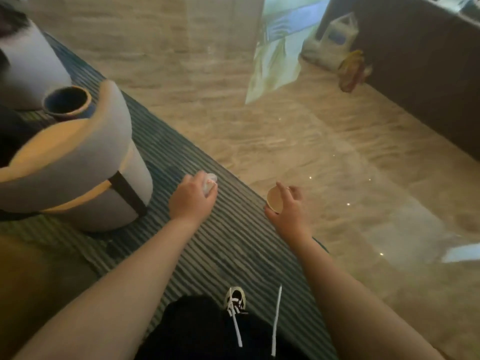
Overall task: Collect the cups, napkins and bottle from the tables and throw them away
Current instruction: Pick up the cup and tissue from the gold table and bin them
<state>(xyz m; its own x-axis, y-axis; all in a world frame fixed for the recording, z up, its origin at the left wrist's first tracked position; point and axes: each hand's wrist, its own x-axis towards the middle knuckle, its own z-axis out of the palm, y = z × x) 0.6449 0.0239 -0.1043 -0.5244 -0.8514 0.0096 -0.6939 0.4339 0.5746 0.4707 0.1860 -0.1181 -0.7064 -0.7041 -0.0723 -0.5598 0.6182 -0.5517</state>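
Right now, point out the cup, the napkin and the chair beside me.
cup (274,200), head view, on its open mouth, held by the right hand.
napkin (210,181), head view, on the crumpled white wad sticking out of the left hand.
chair (78,162), head view, on its curved grey backrest.

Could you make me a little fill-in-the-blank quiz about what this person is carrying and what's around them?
1. The right hand holds a tan paper ____.
2. The left hand grips something crumpled and ____ in colour.
3. Under the left hand lies a ribbed green ____.
4. Beside the pale armchair stands a small round ____ with a dark top.

Missing words: cup; white, the napkin; rug; table.
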